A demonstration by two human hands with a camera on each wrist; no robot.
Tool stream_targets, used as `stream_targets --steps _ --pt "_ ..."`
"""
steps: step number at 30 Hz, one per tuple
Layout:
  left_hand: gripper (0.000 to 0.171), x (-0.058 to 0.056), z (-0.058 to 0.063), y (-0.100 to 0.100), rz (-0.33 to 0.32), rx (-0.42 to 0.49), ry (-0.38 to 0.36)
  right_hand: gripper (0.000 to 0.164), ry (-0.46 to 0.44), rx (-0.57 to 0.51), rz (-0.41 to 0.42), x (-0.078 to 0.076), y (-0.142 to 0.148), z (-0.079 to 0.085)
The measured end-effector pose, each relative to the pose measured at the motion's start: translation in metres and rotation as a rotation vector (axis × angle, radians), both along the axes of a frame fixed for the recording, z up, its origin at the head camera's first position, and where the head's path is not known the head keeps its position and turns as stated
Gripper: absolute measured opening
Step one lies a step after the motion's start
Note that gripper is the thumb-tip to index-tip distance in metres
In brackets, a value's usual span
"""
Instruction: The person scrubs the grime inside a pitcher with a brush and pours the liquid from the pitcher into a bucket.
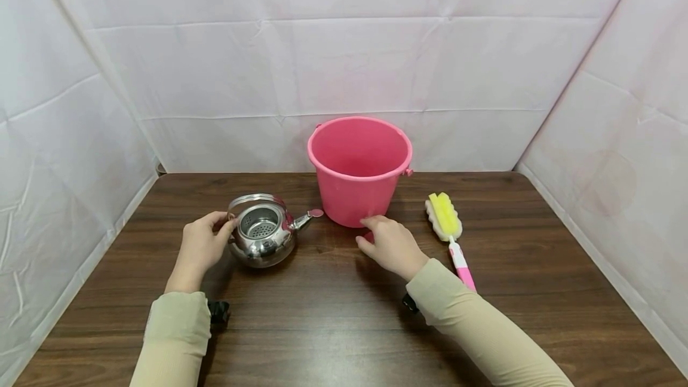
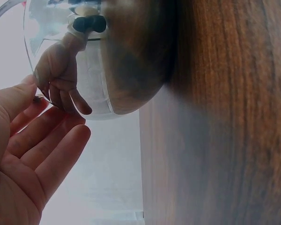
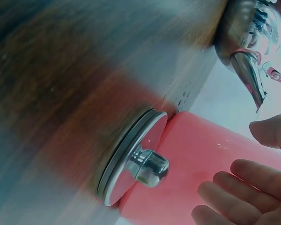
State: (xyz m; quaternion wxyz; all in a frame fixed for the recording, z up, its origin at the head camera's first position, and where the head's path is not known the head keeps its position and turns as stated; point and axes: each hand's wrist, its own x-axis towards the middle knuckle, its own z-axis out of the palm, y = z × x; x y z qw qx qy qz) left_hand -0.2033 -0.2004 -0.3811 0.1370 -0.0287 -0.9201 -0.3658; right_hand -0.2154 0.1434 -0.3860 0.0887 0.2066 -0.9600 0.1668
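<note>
A shiny steel kettle point(image 1: 267, 249) stands uncovered on the table, a perforated strainer showing inside its mouth and its spout pointing right. At its left side my left hand point(image 1: 201, 246) pinches the edge where the raised handle joins the body, between thumb and forefinger; the other fingers point(image 2: 61, 154) stay loosely spread beside the kettle. My right hand point(image 1: 389, 245) hovers before the bucket, fingers apart and holding nothing. Under that hand lies the kettle lid point(image 3: 131, 164) with its steel knob up, mostly hidden in the head view. The lid's face reflects pink.
Behind the lid stands a pink bucket point(image 1: 356, 199) with a wide open top. A yellow-and-white sponge brush point(image 1: 445, 217) with a pink-and-white handle lies to the right, partly behind my right sleeve. White cloth walls point(image 1: 344, 64) enclose the wooden table point(image 1: 312, 327).
</note>
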Motion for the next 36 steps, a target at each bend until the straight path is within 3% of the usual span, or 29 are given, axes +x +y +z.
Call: stream_targets --steps 25,36 --pt "0.025 0.000 0.000 0.000 0.010 -0.010 0.009 0.037 -0.043 -0.001 0.034 0.002 -0.011 0.008" --pt "0.024 -0.001 -0.001 0.000 0.013 -0.004 0.007 0.036 -0.004 -0.005 0.057 0.004 -0.018 0.007"
